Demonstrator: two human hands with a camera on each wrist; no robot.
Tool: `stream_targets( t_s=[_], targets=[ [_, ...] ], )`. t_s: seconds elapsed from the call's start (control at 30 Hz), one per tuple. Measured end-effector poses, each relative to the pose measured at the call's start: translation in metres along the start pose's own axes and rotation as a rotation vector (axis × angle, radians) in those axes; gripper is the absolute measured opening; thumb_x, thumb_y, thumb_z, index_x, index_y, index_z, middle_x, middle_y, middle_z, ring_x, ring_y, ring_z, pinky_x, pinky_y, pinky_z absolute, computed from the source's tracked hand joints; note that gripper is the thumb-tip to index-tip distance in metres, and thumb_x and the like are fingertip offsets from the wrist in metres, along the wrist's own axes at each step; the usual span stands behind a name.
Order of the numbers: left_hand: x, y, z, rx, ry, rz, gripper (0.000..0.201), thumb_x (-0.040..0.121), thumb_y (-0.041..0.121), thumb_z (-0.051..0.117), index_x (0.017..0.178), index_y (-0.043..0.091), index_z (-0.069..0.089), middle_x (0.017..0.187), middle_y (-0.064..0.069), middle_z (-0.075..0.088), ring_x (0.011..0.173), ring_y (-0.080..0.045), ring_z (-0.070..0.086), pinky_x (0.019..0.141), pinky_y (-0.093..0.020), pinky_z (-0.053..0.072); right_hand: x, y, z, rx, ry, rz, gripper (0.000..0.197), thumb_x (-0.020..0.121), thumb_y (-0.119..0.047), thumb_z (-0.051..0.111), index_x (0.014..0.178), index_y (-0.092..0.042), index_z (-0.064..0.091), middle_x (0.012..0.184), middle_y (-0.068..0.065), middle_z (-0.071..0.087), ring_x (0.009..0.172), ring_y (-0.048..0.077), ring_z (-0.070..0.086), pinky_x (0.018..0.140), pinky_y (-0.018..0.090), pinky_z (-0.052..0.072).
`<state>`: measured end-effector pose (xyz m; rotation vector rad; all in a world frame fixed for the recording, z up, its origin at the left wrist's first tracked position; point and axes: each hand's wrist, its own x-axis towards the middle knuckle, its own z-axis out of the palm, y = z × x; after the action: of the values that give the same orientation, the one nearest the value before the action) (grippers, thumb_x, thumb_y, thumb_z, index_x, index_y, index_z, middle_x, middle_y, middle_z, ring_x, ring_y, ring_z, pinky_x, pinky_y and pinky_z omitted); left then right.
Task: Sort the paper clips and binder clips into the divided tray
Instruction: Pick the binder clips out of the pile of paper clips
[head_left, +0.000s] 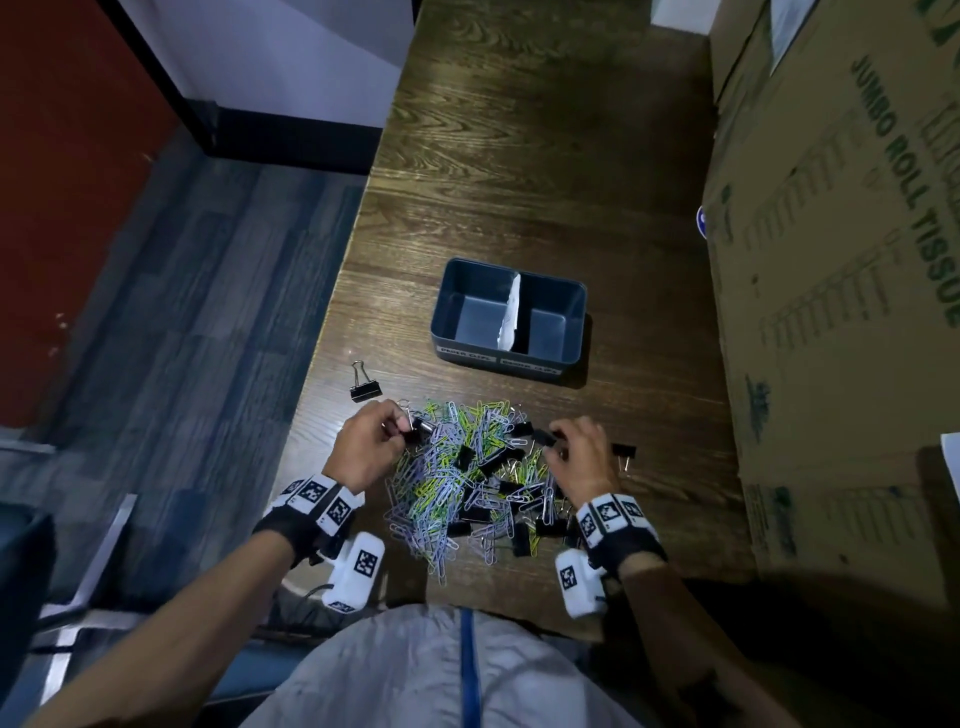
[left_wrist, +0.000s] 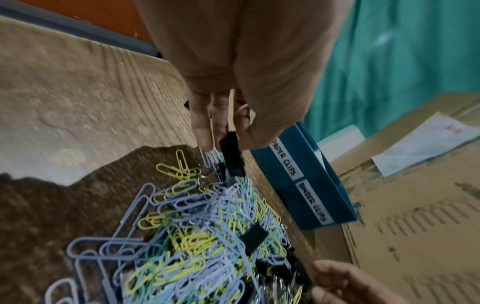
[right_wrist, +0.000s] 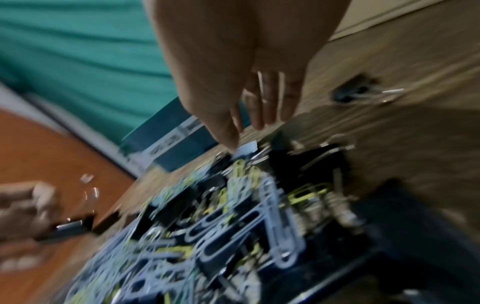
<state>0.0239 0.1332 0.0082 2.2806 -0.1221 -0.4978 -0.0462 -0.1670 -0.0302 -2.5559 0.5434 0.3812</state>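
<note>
A mixed pile (head_left: 467, 488) of lilac, yellow and green paper clips and black binder clips lies on the wooden table, in front of the blue divided tray (head_left: 452, 291). Both tray compartments hold nothing; a white paper strip (head_left: 511, 312) divides them. At the pile's far left edge my left hand (head_left: 400, 427) pinches a black binder clip (left_wrist: 232, 158), with a few paper clips hanging beside it. My right hand (head_left: 557, 441) is at the pile's far right edge, thumb and forefinger pinching another black binder clip (head_left: 543, 437). The right wrist view is blurred.
One binder clip (head_left: 365, 387) lies alone left of the pile, near the table's left edge; another (head_left: 625, 452) lies right of my right hand. Large cardboard boxes (head_left: 841, 260) wall off the table's right side. The tray front carries labels "PAPER CLIPS" (left_wrist: 284, 157) and "BINDER CLIPS" (left_wrist: 313, 202).
</note>
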Motion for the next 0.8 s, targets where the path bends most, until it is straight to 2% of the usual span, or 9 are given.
stream_targets(
  t_s=[0.07,0.13,0.23,0.37,0.43,0.5,0.6,0.7,0.8],
  targets=[
    [-0.002,-0.006,-0.009,-0.038,0.037,0.004,0.029,0.077,-0.007,0.066,0.082,0.021,0.060,0.094,0.001,0.059,0.077,-0.013,0.060,0.068,-0.020,0.045,0.002,-0.009,0.009,-0.067,-0.072,-0.003,0.052,0.086,-0.015,0.071,0.135,-0.024,0.054,0.131,-0.001,0.048,0.125,0.022,0.042,0.110,0.043,0.039],
    [-0.003,-0.018,-0.017,-0.053,0.083,-0.039,0.029,0.079,-0.006,0.068,0.085,0.022,0.062,0.098,-0.001,0.058,0.080,-0.018,0.061,0.074,-0.026,0.049,0.003,-0.012,0.013,-0.073,-0.081,0.024,0.055,0.085,-0.009,0.069,0.135,-0.024,0.054,0.134,-0.001,0.045,0.126,0.023,0.041,0.111,0.044,0.038],
    [-0.007,-0.040,-0.028,-0.071,0.127,-0.133,0.033,0.080,-0.006,0.067,0.085,0.026,0.063,0.100,-0.003,0.062,0.082,-0.022,0.062,0.077,-0.034,0.053,0.004,-0.011,0.014,-0.079,-0.065,0.033,0.049,0.085,-0.008,0.069,0.130,-0.023,0.058,0.134,-0.001,0.046,0.126,0.024,0.043,0.109,0.047,0.041],
    [-0.017,-0.057,-0.039,-0.039,0.172,-0.219,0.025,0.082,-0.009,0.065,0.088,0.015,0.065,0.096,-0.001,0.063,0.081,-0.015,0.060,0.077,-0.024,0.047,0.005,-0.009,0.010,-0.090,-0.035,0.001,0.032,0.084,-0.010,0.073,0.113,-0.020,0.065,0.124,0.000,0.055,0.123,0.026,0.048,0.106,0.046,0.043],
    [-0.023,-0.064,-0.041,0.014,0.187,-0.220,0.024,0.083,-0.006,0.066,0.086,0.018,0.063,0.093,0.001,0.061,0.084,-0.017,0.062,0.079,-0.026,0.046,0.005,-0.009,0.007,-0.067,-0.026,0.038,0.025,0.083,-0.015,0.075,0.105,-0.020,0.065,0.122,-0.002,0.057,0.123,0.024,0.049,0.106,0.044,0.042],
    [-0.028,-0.069,-0.041,0.126,0.182,-0.199,0.021,0.084,0.003,0.067,0.089,0.022,0.062,0.097,-0.002,0.057,0.091,-0.024,0.060,0.079,-0.032,0.046,0.007,-0.007,0.005,-0.016,-0.018,0.047,0.021,0.081,-0.019,0.078,0.098,-0.021,0.066,0.118,-0.002,0.061,0.118,0.025,0.054,0.102,0.044,0.046],
    [-0.034,-0.061,-0.036,0.352,0.143,-0.162,0.019,0.084,0.016,0.066,0.100,0.023,0.057,0.108,0.000,0.046,0.102,-0.020,0.044,0.082,-0.040,0.045,0.010,-0.005,0.002,0.087,0.042,0.020,0.019,0.079,-0.021,0.080,0.085,-0.027,0.062,0.100,-0.003,0.065,0.093,0.021,0.062,0.081,0.041,0.057],
    [-0.025,-0.037,-0.020,0.397,0.095,-0.040,0.020,0.084,0.019,0.065,0.101,0.022,0.055,0.109,0.000,0.047,0.099,-0.013,0.039,0.087,-0.037,0.046,0.012,0.002,-0.011,0.177,0.136,0.085,0.025,0.079,-0.017,0.079,0.085,-0.029,0.059,0.098,-0.003,0.064,0.089,0.018,0.062,0.077,0.037,0.058],
    [-0.005,-0.015,0.000,0.428,-0.017,0.064,0.026,0.087,0.024,0.062,0.113,0.021,0.054,0.117,-0.001,0.051,0.106,-0.016,0.044,0.092,-0.039,0.048,0.012,0.022,-0.029,0.149,0.258,0.214,0.029,0.078,-0.016,0.079,0.078,-0.031,0.054,0.092,-0.003,0.062,0.086,0.019,0.061,0.074,0.040,0.057]
  ],
)
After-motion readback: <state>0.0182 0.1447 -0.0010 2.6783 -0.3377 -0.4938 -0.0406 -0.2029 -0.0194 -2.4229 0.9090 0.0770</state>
